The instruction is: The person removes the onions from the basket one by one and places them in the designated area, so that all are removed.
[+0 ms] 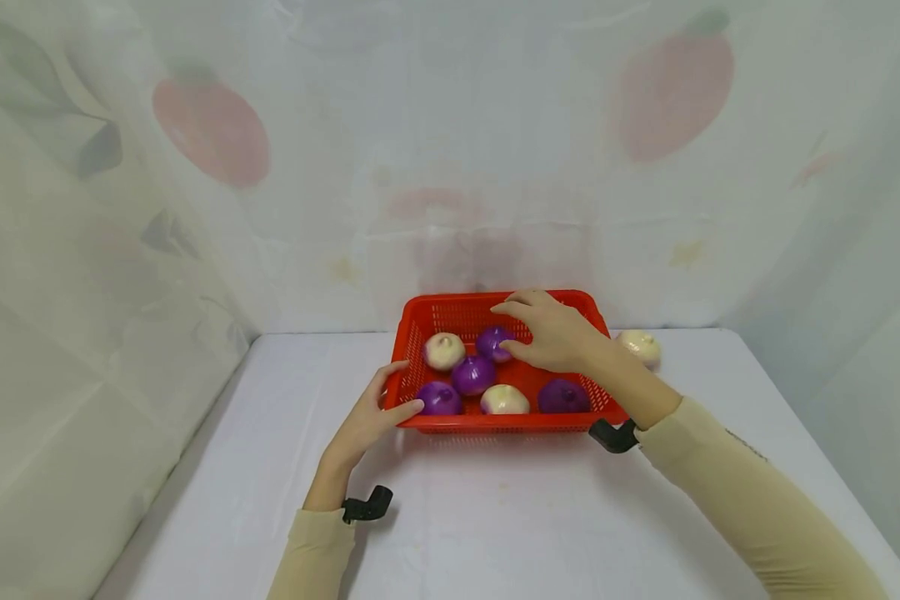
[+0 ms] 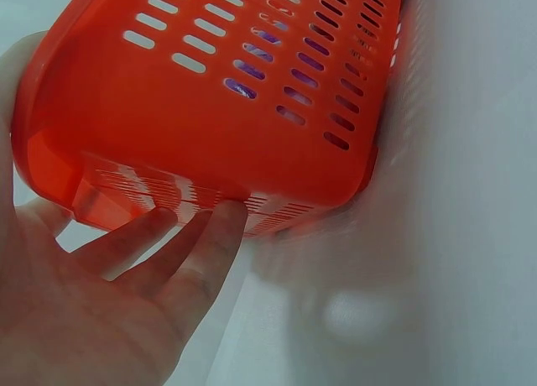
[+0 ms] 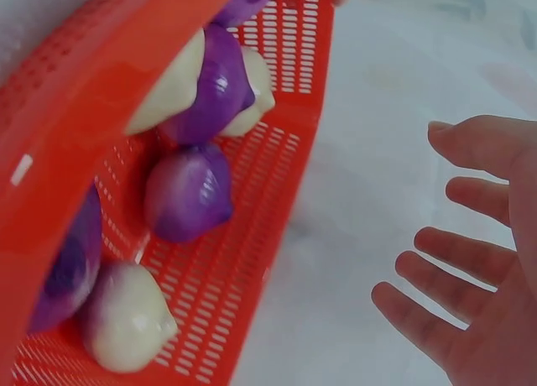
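A red plastic basket (image 1: 495,422) with slotted walls stands on the table. Inside it lie several shiny purple onions (image 1: 473,375) and two cream ones, one cream onion (image 1: 444,351) at the back left, the other (image 1: 506,400) at the front. My left hand (image 1: 371,417) holds the basket's front left corner, thumb over the rim and fingers along the outer wall, as the left wrist view shows. My right hand (image 1: 551,333) hovers over the basket's right half with fingers spread, holding nothing. Its thumb overlaps the back purple onion (image 1: 491,340) in the head view.
Another cream onion (image 1: 640,348) sits on the white table (image 1: 495,517) just right of the basket, partly behind my right forearm. A pale patterned curtain (image 1: 450,167) hangs behind the table and down both sides.
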